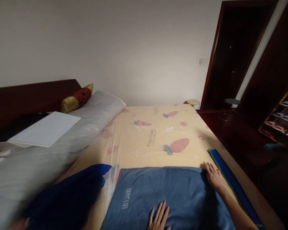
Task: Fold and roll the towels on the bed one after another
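A blue-grey towel (144, 188) with pale lettering near its left edge lies spread on the bed. My left hand (159, 218) rests palm down on its lower middle, fingers stretched out. At the towel's far right corner, my right hand (214, 175) lies with its fingers extended along the edge; the forearm runs down the right side. Just right of that arm is a folded dark blue cloth strip (232, 182) with green edging. A loose dark blue cloth (69, 195) lies left of the towel, with a blurred skin-coloured patch at its lower left.
A yellow sheet (139, 137) with carrot prints covers the bed. To the left are a long grey pillow (86, 131), a white board (46, 127) and a red-gold cushion (78, 97). Stools (193, 102) and a shoe rack (282, 118) stand beyond the right edge.
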Action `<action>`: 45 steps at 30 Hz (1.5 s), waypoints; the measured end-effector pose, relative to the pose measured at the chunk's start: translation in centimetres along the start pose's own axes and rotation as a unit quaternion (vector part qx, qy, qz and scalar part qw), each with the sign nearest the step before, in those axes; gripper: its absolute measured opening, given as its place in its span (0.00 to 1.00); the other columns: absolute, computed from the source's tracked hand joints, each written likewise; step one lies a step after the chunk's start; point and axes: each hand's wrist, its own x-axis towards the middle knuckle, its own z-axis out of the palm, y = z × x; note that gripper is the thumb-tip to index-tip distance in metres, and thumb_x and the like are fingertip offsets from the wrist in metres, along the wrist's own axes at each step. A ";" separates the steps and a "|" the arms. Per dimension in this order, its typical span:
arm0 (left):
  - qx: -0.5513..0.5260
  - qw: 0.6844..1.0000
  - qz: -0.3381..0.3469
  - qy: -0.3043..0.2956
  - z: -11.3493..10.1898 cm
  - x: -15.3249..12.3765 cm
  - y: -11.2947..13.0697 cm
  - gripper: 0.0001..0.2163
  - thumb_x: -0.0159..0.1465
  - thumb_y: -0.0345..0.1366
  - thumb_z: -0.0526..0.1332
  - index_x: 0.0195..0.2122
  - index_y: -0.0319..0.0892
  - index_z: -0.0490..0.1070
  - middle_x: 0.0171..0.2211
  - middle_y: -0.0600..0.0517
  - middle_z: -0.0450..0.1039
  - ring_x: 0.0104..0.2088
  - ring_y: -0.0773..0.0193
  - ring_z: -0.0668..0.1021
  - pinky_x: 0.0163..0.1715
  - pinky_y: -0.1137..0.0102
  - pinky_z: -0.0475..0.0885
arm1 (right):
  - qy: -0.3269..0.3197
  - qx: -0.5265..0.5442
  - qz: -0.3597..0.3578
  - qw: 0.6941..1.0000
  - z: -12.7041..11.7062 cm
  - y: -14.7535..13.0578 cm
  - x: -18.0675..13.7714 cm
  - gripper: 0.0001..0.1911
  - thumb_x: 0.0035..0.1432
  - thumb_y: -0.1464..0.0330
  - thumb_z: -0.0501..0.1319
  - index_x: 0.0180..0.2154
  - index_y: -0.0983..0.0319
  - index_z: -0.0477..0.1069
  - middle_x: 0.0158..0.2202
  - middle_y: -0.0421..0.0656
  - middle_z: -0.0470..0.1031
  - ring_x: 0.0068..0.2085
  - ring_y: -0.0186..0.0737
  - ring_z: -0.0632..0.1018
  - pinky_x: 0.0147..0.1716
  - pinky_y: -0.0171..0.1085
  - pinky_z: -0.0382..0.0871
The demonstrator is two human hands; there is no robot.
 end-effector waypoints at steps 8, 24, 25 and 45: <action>0.076 0.995 0.038 0.053 -0.1 0.1 -0.6 0.30 0.66 0.54 0.49 0.67 0.47 0.54 0.61 0.53 0.67 0.60 0.60 0.67 0.56 0.67 0.58 | -0.007 0.006 0.102 0.995 -2.1 1.2 2.8 0.26 0.67 0.62 0.40 0.49 0.67 0.72 0.45 0.59 0.76 0.45 0.52 0.76 0.43 0.46 0.66; 0.068 0.995 0.039 0.068 0.3 0.2 -0.9 0.31 0.65 0.56 0.51 0.66 0.50 0.56 0.60 0.53 0.68 0.58 0.60 0.70 0.54 0.68 0.61 | -0.046 -0.011 0.025 0.999 -1.8 0.0 0.5 0.30 0.53 0.75 0.51 0.58 0.62 0.65 0.60 0.52 0.67 0.58 0.52 0.69 0.55 0.48 0.61; 0.071 0.994 0.039 0.070 0.4 0.2 -1.0 0.31 0.65 0.57 0.50 0.66 0.50 0.56 0.60 0.53 0.69 0.58 0.60 0.71 0.54 0.68 0.61 | -0.038 -0.013 0.039 0.998 -2.1 0.0 0.8 0.28 0.55 0.75 0.50 0.57 0.62 0.66 0.58 0.53 0.69 0.57 0.53 0.70 0.54 0.49 0.61; 0.133 0.981 0.026 0.138 1.5 0.1 -0.4 0.30 0.64 0.61 0.48 0.60 0.51 0.66 0.57 0.55 0.72 0.61 0.62 0.67 0.54 0.66 0.62 | -0.103 0.073 0.087 0.988 1.8 0.4 1.2 0.28 0.62 0.56 0.46 0.62 0.53 0.61 0.66 0.43 0.60 0.66 0.45 0.59 0.60 0.54 0.58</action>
